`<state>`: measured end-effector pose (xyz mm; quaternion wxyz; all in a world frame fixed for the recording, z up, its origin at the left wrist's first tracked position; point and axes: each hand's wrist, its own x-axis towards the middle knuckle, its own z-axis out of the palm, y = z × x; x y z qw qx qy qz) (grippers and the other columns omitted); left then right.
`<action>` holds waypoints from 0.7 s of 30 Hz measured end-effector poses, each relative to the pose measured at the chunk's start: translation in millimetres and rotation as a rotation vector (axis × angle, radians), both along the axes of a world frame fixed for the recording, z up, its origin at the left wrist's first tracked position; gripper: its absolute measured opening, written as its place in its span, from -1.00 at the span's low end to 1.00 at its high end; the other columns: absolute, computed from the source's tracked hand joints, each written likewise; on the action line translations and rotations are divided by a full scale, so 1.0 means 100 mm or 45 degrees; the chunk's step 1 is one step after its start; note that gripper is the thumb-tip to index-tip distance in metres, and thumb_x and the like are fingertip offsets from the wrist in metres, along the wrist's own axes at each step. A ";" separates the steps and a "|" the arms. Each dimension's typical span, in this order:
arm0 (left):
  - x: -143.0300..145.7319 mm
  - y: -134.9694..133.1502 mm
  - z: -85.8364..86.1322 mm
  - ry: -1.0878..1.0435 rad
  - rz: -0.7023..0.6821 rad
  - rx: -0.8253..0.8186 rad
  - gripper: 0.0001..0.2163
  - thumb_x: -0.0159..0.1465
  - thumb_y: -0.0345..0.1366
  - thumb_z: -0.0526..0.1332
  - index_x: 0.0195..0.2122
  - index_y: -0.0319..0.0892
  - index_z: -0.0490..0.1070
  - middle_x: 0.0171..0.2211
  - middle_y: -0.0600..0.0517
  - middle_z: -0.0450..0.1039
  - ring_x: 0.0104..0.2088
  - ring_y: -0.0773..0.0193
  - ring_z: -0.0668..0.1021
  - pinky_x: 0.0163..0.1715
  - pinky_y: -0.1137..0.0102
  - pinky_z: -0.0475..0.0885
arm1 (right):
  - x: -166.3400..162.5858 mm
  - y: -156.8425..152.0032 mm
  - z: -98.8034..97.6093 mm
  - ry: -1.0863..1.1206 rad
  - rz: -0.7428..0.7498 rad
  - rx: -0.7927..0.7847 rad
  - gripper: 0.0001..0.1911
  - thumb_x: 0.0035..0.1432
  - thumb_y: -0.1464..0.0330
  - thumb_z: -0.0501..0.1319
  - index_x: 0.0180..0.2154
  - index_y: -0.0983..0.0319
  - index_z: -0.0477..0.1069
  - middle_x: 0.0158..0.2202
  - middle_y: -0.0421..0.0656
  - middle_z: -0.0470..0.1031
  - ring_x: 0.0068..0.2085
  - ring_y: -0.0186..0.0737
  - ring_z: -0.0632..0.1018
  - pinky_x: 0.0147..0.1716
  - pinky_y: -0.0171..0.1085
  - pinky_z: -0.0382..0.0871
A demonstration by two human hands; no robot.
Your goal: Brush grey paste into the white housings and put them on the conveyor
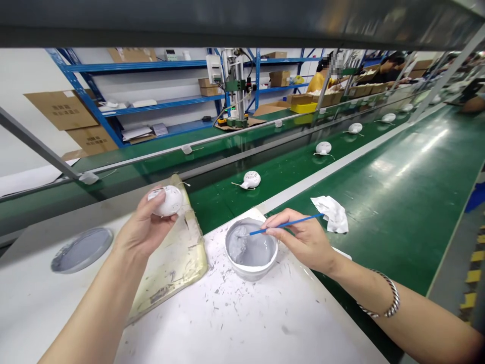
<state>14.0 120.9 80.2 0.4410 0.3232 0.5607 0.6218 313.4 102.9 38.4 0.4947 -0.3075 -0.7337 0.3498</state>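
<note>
My left hand is closed around a small white rounded part with tiny holes, held above a stained yellowish pad. My right hand pinches a thin blue brush, its tip dipped in grey paste inside a white round tub. The tub stands on a white sheet flecked with grey marks.
A grey lid lies at the left. A crumpled white cloth lies right of the tub. Several white parts ride the green conveyor belt. Blue shelves with boxes stand behind; people work at the far right.
</note>
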 end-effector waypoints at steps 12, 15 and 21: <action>0.19 -0.47 -0.21 0.169 -0.238 0.167 -0.41 -0.12 -0.40 0.50 -0.09 0.06 0.30 -0.27 0.16 0.43 -0.33 0.38 0.52 -0.30 0.51 0.51 | 0.00 0.14 0.03 0.529 0.008 -0.729 -0.76 0.04 0.23 0.39 -0.41 0.23 0.43 -0.39 -0.20 0.59 -0.36 -0.38 0.61 -0.39 -0.45 0.42; 0.28 -0.54 -0.19 0.356 -0.270 0.228 -0.39 -0.11 -0.38 0.50 -0.05 0.07 0.31 -0.30 0.16 0.41 -0.37 0.40 0.50 -0.36 0.56 0.47 | 0.01 0.17 0.02 0.683 -0.008 -0.913 -0.70 -0.04 0.20 0.44 -0.43 0.24 0.41 -0.47 -0.21 0.58 -0.40 -0.38 0.60 -0.43 -0.46 0.36; 0.48 -0.69 -0.12 0.508 -0.318 0.169 -0.40 -0.08 -0.29 0.49 -0.02 0.01 0.30 -0.27 0.09 0.42 -0.37 0.35 0.48 -0.40 0.53 0.43 | 0.02 0.20 0.00 0.832 -0.084 -1.086 -0.62 -0.15 0.18 0.48 -0.46 0.25 0.37 -0.53 -0.21 0.56 -0.44 -0.36 0.59 -0.44 -0.43 0.37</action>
